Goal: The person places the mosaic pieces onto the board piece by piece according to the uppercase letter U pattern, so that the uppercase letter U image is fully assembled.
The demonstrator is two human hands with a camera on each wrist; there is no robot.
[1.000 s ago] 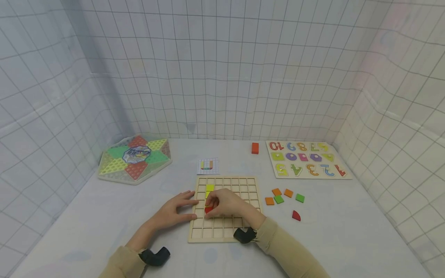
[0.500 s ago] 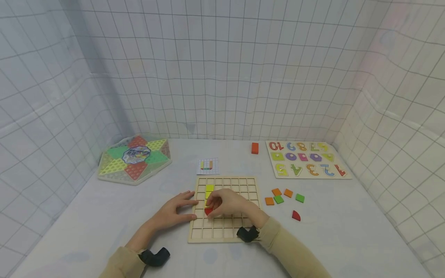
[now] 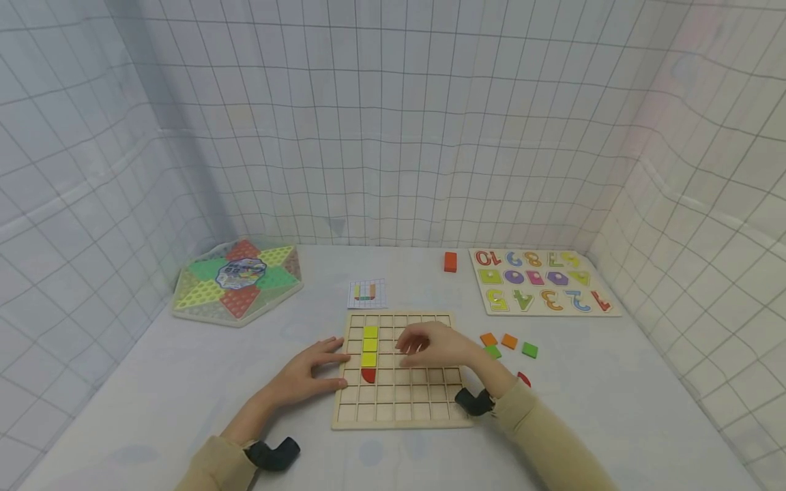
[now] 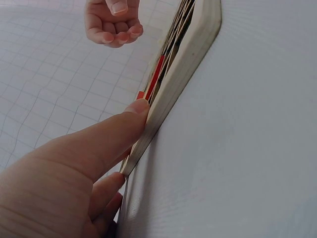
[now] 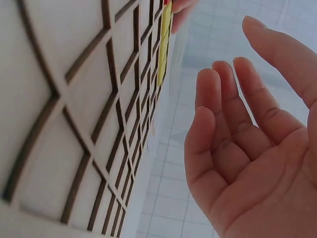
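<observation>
A wooden grid board (image 3: 402, 413) lies on the table. In its second column sit several yellow square tiles (image 3: 370, 345), with a red quarter-round tile (image 3: 368, 375) just below them. My left hand (image 3: 303, 375) rests at the board's left edge, its thumb and fingertips touching the frame. Above the board's middle hovers my right hand (image 3: 439, 344), fingers loosely bent and holding nothing; the right wrist view shows the bare palm (image 5: 257, 173) and a gap between thumb and fingers. A second red quarter-round tile (image 3: 524, 379) is partly hidden behind my right forearm.
Orange tiles (image 3: 509, 340) and green tiles (image 3: 530, 350) lie right of the board. A pattern card (image 3: 367, 294) and a red block (image 3: 451, 262) are behind it. A number puzzle (image 3: 546, 281) stands back right, a star-patterned game board (image 3: 239, 281) back left.
My right hand has let go of the red quarter-round tile, leaving it in the grid, and moved up and to the right. My left hand has stayed still.
</observation>
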